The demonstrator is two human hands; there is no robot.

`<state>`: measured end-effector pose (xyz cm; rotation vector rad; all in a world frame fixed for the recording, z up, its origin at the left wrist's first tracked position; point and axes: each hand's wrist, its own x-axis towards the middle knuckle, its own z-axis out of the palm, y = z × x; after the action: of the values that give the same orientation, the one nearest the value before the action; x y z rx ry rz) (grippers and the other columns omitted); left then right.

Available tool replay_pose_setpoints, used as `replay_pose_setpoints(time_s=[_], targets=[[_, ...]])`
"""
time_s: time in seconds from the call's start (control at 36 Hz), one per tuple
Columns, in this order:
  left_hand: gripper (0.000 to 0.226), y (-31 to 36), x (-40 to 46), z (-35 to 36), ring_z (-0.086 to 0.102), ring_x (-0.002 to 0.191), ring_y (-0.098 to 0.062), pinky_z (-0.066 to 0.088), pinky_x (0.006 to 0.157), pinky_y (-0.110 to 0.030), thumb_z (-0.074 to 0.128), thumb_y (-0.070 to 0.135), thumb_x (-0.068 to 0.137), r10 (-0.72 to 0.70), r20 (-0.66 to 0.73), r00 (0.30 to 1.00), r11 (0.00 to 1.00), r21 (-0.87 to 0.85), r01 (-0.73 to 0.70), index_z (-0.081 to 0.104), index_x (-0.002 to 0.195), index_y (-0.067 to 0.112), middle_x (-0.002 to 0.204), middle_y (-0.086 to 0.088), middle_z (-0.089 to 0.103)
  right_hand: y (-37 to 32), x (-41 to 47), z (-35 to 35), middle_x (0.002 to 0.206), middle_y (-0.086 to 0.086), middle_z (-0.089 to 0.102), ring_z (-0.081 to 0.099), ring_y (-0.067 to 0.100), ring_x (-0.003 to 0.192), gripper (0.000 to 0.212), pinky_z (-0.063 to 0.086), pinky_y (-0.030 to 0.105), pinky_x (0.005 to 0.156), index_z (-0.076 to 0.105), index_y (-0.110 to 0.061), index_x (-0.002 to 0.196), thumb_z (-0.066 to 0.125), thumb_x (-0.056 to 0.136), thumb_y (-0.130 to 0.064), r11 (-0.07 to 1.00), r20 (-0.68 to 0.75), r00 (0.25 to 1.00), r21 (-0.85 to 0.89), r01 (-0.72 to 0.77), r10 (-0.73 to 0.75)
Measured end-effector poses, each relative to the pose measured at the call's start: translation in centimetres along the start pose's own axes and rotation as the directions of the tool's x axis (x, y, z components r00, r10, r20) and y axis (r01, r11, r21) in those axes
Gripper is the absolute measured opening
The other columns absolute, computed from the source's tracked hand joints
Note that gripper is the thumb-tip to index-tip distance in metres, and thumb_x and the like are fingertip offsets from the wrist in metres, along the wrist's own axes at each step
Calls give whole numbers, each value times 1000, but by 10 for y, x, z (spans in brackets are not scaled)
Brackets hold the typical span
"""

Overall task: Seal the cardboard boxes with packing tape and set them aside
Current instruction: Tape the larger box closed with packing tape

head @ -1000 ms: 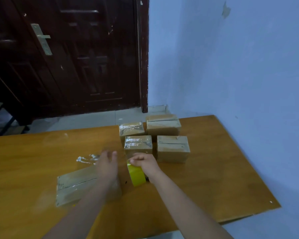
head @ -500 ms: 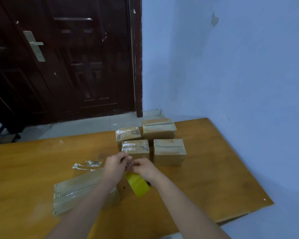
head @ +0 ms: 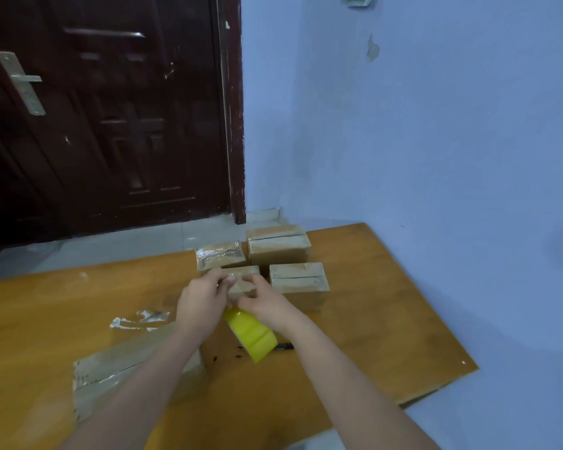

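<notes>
Orange-brown wooden surface [head: 387,303] in a corner: dark brown panelled door [head: 111,125] left, pale blue wall [head: 403,141] right, light tiled floor [head: 127,245].

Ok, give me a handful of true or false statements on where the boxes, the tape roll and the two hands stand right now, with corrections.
1. The yellow tape roll lies flat on the table, untouched. False: it is held up off the table between both hands.
2. Four small boxes are grouped at the table's far edge. True.
3. The back right box is covered in shiny tape. False: its top looks bare; the back left box carries the shiny tape.
4. The left hand and right hand meet above the roll. True.
5. A larger taped box lies under the left forearm. True.
</notes>
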<state>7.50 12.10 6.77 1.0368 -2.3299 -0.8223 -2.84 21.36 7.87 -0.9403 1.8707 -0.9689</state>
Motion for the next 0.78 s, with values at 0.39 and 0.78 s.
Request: replay_pose_setpoints(time_s=[0.39, 0.78], targets=[[30, -5, 37, -66, 63, 69, -34, 56, 64, -50, 56, 26, 95, -214, -24, 977, 918, -348, 192, 65, 69, 15, 73, -4, 68, -61, -31, 4, 105, -1, 63, 62, 13, 94, 32, 52, 33, 83, 56, -24, 116, 61, 89, -40, 977, -117, 983, 143, 156, -140], [26, -33, 38, -87, 57, 60, -24, 48, 68, -35, 54, 17, 97, -361, 436, 824, 505, -652, 566, 58, 73, 9, 54, 1, 64, -92, -38, 40, 96, -14, 57, 57, 2, 84, 44, 51, 17, 69, 51, -34, 118, 72, 80, -38, 978, -304, 930, -94, 184, -204]])
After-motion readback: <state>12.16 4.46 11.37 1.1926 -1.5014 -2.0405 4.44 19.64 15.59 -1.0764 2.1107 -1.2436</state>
